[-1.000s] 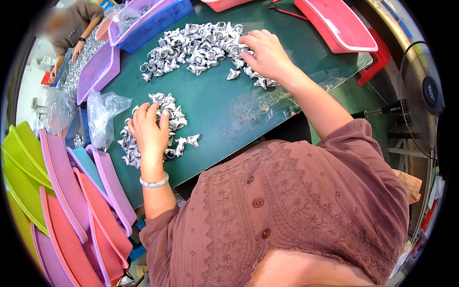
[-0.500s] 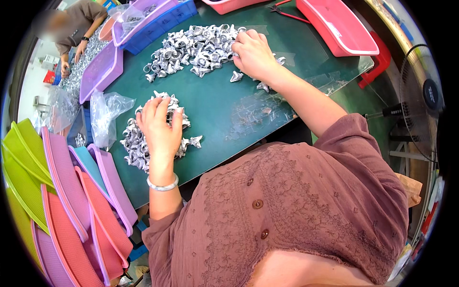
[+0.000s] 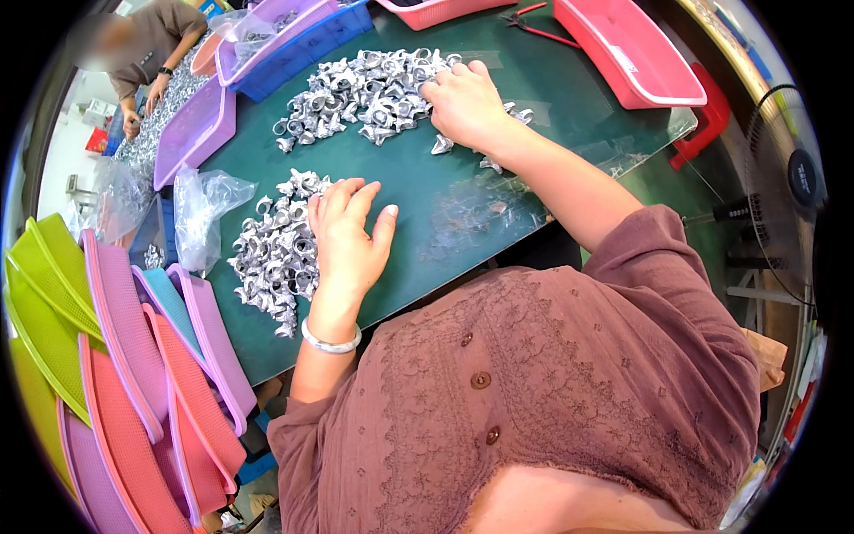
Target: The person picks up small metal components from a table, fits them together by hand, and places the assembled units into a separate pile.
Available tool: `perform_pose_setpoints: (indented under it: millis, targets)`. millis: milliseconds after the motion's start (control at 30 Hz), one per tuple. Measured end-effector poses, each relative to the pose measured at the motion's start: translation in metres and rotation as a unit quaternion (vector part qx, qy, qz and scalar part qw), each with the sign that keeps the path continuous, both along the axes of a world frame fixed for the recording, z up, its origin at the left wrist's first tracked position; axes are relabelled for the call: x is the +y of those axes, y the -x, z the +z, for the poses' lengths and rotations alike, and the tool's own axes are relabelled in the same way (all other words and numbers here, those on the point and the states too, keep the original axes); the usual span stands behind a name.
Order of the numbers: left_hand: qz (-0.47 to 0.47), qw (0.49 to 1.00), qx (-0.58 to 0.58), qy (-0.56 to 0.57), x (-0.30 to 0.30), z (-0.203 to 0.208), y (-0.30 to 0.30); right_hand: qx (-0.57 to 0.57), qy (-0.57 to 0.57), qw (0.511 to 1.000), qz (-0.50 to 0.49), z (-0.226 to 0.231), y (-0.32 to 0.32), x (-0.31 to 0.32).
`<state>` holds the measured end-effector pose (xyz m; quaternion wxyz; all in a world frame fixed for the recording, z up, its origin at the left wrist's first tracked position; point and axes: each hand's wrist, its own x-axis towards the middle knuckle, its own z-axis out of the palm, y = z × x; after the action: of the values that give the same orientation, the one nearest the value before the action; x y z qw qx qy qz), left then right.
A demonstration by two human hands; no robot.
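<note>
Two heaps of small silvery metal castings, each with a ring-like opening, lie on the green tabletop. Beside the nearer heap (image 3: 276, 249), on its right edge, my left hand (image 3: 347, 240) is spread with thumb apart, and nothing shows in it. My right hand (image 3: 470, 109) rests at the right end of the farther heap (image 3: 374, 89). Its fingers are curled down onto the castings, and whatever they grip is hidden under the hand. A few loose castings (image 3: 442, 143) lie just below and right of that hand.
Far right stands a pink basket (image 3: 627, 53), with red-handled pliers (image 3: 540, 27) beside it. Purple basket (image 3: 197, 133), blue crate (image 3: 302, 53) and plastic bag (image 3: 206, 214) line the left. Stacked colored baskets (image 3: 124, 356) fill the near left; a fan (image 3: 783, 187) stands right. Another person (image 3: 156, 44) works far left.
My left hand has moved right, off the top of the nearer heap to its side, uncovering more castings. My right hand has shifted slightly left, still at the farther heap.
</note>
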<state>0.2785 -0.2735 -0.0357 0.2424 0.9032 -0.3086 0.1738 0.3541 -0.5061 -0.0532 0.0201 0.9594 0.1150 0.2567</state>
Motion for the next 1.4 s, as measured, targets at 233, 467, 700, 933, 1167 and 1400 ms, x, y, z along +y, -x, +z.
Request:
perform_pose_setpoints:
  millis: [233,467,700,933,1167,1400]
  targets:
    - [-0.027,0.988,0.089,0.120,-0.003,-0.006,-0.003,0.094,-0.336,0.925,0.147,0.012,0.014,-0.012]
    - [-0.065,0.751,0.483,0.446,-0.028,0.006,-0.003,0.274,-0.603,0.673,0.329,0.025,0.054,0.009]
    - [-0.086,0.674,0.521,0.517,-0.027,-0.001,-0.005,0.323,-0.627,0.632,0.321,0.022,0.066,0.019]
    - [-0.091,0.519,0.606,0.596,-0.012,-0.009,-0.007,0.371,-0.714,0.526,0.274,0.024,0.070,0.022]
    - [-0.101,0.497,0.610,0.609,-0.008,-0.013,-0.006,0.401,-0.739,0.471,0.267,0.015,0.069,0.022]
    - [-0.112,0.496,0.602,0.616,-0.005,-0.016,-0.007,0.410,-0.739,0.422,0.327,0.011,0.073,0.019]
